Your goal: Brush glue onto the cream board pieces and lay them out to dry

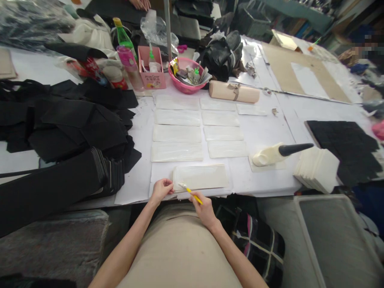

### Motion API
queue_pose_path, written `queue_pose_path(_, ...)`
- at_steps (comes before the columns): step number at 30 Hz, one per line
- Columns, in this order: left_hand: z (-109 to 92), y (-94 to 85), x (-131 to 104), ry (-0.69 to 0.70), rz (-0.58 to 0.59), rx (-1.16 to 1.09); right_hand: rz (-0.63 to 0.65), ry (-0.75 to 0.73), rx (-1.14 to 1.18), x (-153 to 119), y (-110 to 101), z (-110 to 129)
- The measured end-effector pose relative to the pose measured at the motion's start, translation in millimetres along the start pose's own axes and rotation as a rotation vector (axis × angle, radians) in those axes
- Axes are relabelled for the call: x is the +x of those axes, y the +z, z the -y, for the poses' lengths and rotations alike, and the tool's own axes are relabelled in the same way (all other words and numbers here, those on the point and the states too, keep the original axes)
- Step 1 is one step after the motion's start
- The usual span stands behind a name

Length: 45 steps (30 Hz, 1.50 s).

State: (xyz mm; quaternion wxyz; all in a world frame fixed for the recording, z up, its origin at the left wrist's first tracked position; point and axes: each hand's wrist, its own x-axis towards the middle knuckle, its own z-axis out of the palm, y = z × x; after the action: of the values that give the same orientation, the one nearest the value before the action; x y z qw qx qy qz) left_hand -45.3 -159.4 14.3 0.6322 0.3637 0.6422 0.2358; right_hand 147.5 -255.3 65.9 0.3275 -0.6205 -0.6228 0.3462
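Note:
Before me at the table's front edge lies a white rectangular sheet, with the edges of others showing beneath it. My left hand has its fingers closed at the sheet's near left corner. In my right hand is a brush with a yellow handle, its pale tip down on the sheet's left part. Beyond, several whitish strips lie flat in columns. A cream bottle with a long black nozzle lies on its side to the right, beside a stack of white blocks or pads.
Black cut pieces pile up at left; more black pieces lie at right. Along the back are a pink basin, a pink box, a green bottle and a tan roll. Another person's hand shows at the top.

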Motion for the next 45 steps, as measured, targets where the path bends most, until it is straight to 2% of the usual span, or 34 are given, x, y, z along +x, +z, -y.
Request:
queue_pose_path(3, -1, 1.8, 0, 0.021, -0.021, 0.043, -0.277, 0.269, 0.193, -9, -19, -18)
queue_pose_path(5, -2, 2.0, 0, 0.029, -0.02, 0.066, -0.446, 0.39, 0.233, -15, -40, -32)
queue_pose_path(7, -4, 1.3, 0, 0.034, -0.008, 0.088, -0.583, 0.446, 0.186, -22, -62, -42)
queue_pose_path(9, -5, 0.2, 0, 0.043, 0.01, 0.108, -0.669, 0.434, 0.097, -28, -77, -42)
queue_pose_path(10, -5, -0.3, 0, 0.046, 0.017, 0.114, -0.68, 0.412, 0.074, -30, -80, -38)
queue_pose_path(12, -6, -1.2, 0, 0.048, 0.02, 0.12, -0.611, 0.355, 0.108, -27, -73, -25)
queue_pose_path(17, -6, -2.1, -2, 0.03, -0.005, 0.149, -0.189, 0.194, 0.326, 1, -11, 8)
queue_pose_path(19, -6, -1.9, -2, 0.032, -0.009, 0.168, -0.11, 0.189, 0.371, 10, 8, 9)
queue_pose_path(22, -4, -1.4, -1, 0.041, -0.023, 0.219, -0.198, 0.286, 0.432, 9, 8, -4)
queue_pose_path(26, -3, -1.6, 1, 0.086, -0.025, 0.305, -0.448, 0.404, 0.333, -11, -30, -24)
queue_pose_path(29, -2, -2.9, 1, 0.114, -0.017, 0.358, -0.548, 0.403, 0.18, -20, -50, -23)
queue_pose_path(31, -2, -3.8, 1, 0.114, -0.018, 0.381, -0.508, 0.376, 0.205, -18, -45, -15)
queue_pose_path(35, -1, -5.3, 4, 0.1, -0.016, 0.427, -0.249, 0.306, 0.415, 3, -12, -1)
queue_pose_path(37, -2, -5.8, 5, 0.111, -0.004, 0.459, -0.224, 0.312, 0.472, 13, -5, -7)
queue_pose_path(38, -2, -6.0, 6, 0.12, 0.002, 0.474, -0.265, 0.331, 0.485, 16, -8, -13)
queue_pose_path(40, -3, -6.0, 7, 0.134, 0.01, 0.502, -0.434, 0.386, 0.466, 15, -25, -31)
queue_pose_path(42, -4, -5.8, 7, 0.136, 0.004, 0.523, -0.615, 0.426, 0.374, 9, -51, -50)
queue_pose_path(43, -4, -5.8, 7, 0.133, -0.001, 0.528, -0.673, 0.429, 0.306, 5, -63, -58)
queue_pose_path(45, -4, -6.2, 7, 0.126, -0.006, 0.532, -0.7, 0.39, 0.129, -3, -82, -68)
